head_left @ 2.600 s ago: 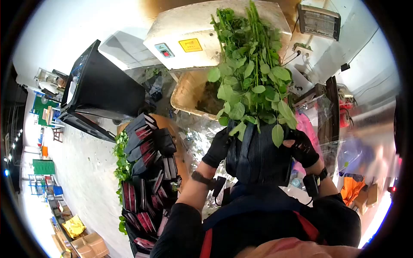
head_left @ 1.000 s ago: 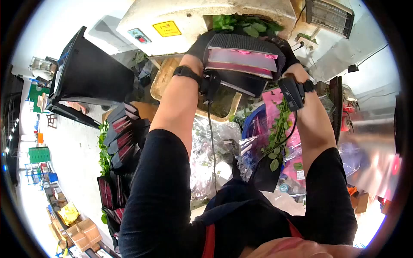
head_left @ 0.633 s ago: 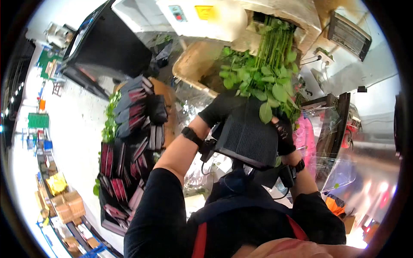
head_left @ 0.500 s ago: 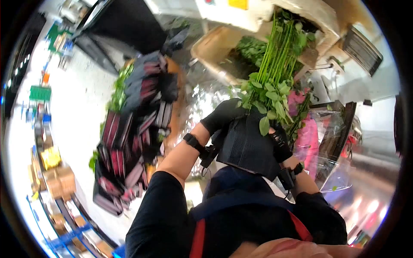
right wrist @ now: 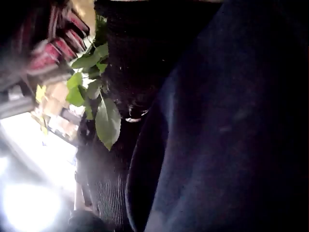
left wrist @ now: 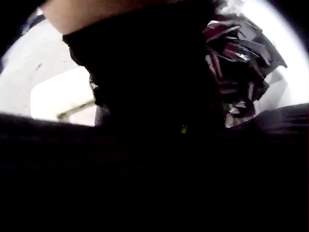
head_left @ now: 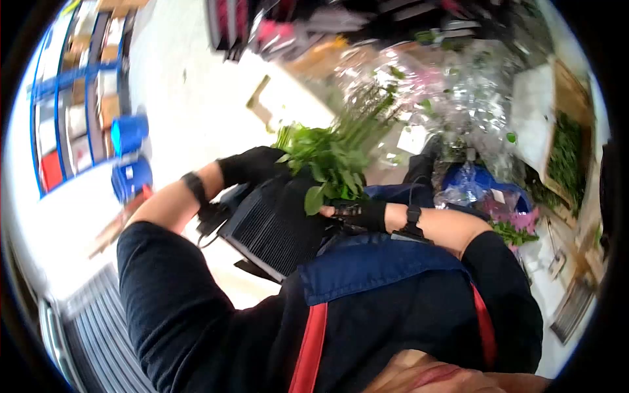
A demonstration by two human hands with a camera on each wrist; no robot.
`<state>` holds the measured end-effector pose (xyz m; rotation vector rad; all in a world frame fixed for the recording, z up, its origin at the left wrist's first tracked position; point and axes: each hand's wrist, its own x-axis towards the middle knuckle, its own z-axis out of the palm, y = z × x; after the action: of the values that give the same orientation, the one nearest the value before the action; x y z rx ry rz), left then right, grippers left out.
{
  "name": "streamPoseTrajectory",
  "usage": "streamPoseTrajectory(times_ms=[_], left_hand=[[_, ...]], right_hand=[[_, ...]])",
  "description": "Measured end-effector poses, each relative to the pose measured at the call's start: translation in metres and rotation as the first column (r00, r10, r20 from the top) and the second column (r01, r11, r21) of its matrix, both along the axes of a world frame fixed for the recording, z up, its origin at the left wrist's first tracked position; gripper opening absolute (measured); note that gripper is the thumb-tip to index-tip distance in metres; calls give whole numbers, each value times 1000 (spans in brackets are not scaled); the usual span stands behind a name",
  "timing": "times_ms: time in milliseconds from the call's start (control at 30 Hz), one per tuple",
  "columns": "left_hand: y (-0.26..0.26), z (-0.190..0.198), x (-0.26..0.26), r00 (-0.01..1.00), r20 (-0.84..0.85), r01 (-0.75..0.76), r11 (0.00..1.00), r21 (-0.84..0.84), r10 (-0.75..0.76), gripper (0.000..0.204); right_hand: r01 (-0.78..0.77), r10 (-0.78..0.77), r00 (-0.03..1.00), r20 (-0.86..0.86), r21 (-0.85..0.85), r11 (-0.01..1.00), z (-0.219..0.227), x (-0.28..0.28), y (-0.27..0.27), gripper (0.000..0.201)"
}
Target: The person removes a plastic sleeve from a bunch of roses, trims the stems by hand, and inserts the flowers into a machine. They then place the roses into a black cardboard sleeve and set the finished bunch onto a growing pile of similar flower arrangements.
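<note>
Against the navy apron [head_left: 393, 262], both gloved hands hold a flower bunch wrapped in black ribbed paper [head_left: 278, 226]. Its leaves and stems [head_left: 327, 154] point away from the body, blurred at the far ends. My left hand [head_left: 252, 167] grips the far left side where wrap meets leaves. On the near side my right hand [head_left: 354, 215] grips it, with a bare thumb tip by one large leaf. The right wrist view shows that leaf [right wrist: 107, 123] and the ribbed wrap [right wrist: 108, 193] below the dark glove. Mostly black glove and sleeve-dark shapes fill the left wrist view, hiding the fingers.
Wrapped bunches [head_left: 400, 16] are heaped at the far side. Crumpled clear plastic [head_left: 472, 98] covers the floor around a blue bucket [head_left: 485, 180]. A tub with green clippings [head_left: 557, 124] stands right. A pale stool-like piece [head_left: 288, 98] lies ahead; blue shelving [head_left: 72, 98] and bins [head_left: 129, 134] stand left.
The bunch went up to the machine's opening and came back with stems showing trimmed length. The person has since turned left, carrying it toward the shelving side, both hands still gripping.
</note>
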<state>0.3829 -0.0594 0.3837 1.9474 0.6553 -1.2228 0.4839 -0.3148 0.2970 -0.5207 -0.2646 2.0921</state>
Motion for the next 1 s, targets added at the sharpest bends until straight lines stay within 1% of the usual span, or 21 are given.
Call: streamPoseTrajectory(times_ms=[33,67,100,167,233,267,300,367,433,467,500,533,600,700,733,833,867,900,933,967,1000], left_hand=[[-1,24,-37,954,-62,-299,950,-95,294,37],[-1,21,-96,919,-73,-392,918,-57,388,36],[-6,32,-143,657,-223,-753,643,-140,720,40],[-30,52,-215,319,-196,-927,262,-267,927,43],[-64,30,-261,25,-173,-989,-1,-147,985,44],[-69,20,-277,3,-158,-982,-27,-187,987,40],[-66,9,-286,59,-119,-983,37,-182,991,38],[-49,-28,-290,178,-45,-970,168,-174,983,35],[-25,-98,-303,745,313,-620,784,2,589,31],[-18,-120,-279,367,267,-869,431,-245,891,31],[-7,-140,-258,-83,109,-900,-28,-435,991,32],[11,-183,-271,235,409,-842,395,-367,882,35],[22,-251,-293,470,692,-669,733,-126,548,36],[33,-273,-280,719,607,-551,810,201,339,23],[34,-280,-282,718,620,-537,818,206,315,17],[35,-276,-282,748,614,-499,822,273,251,12],[39,-265,-273,748,596,-531,803,271,293,13],[42,-256,-266,744,578,-562,783,269,336,16],[42,-246,-258,654,596,-701,669,246,466,20],[44,-243,-255,682,604,-664,695,276,412,19],[40,-227,-244,522,710,-775,610,165,472,30]], right_hand=[[-126,119,979,-167,-31,991,-4,-27,10,55],[-233,223,947,-231,-18,972,-5,-50,20,59],[-338,325,901,-286,4,941,-6,-72,30,62],[-500,508,842,-180,95,861,-6,-111,50,70],[-472,471,870,-142,33,881,-9,-125,54,51],[-463,464,886,0,54,885,-20,-137,61,51],[-455,441,885,149,78,887,-30,-149,75,51],[-164,163,986,-12,-92,982,-63,-174,86,57],[-75,159,968,195,-382,921,-49,-142,127,43],[69,77,942,328,-411,909,-49,-131,142,35],[-223,194,975,-111,-568,792,-141,-146,140,32],[-240,184,971,-154,-618,749,-152,-139,151,28],[-213,214,974,-67,-575,790,-229,-140,153,27],[-120,161,987,9,-630,767,-301,-146,158,23],[-84,11,994,-110,-684,725,-304,-143,153,23],[-152,85,987,-133,-647,748,-306,-136,148,25],[-60,-56,990,-126,-759,648,-300,-135,145,27],[167,-110,986,128,-650,741,-283,-124,140,16],[154,25,808,589,-252,955,-280,-110,138,14],[62,37,658,752,-103,993,-282,-95,136,13],[-41,3,462,887,18,999,-284,-80,134,12]])
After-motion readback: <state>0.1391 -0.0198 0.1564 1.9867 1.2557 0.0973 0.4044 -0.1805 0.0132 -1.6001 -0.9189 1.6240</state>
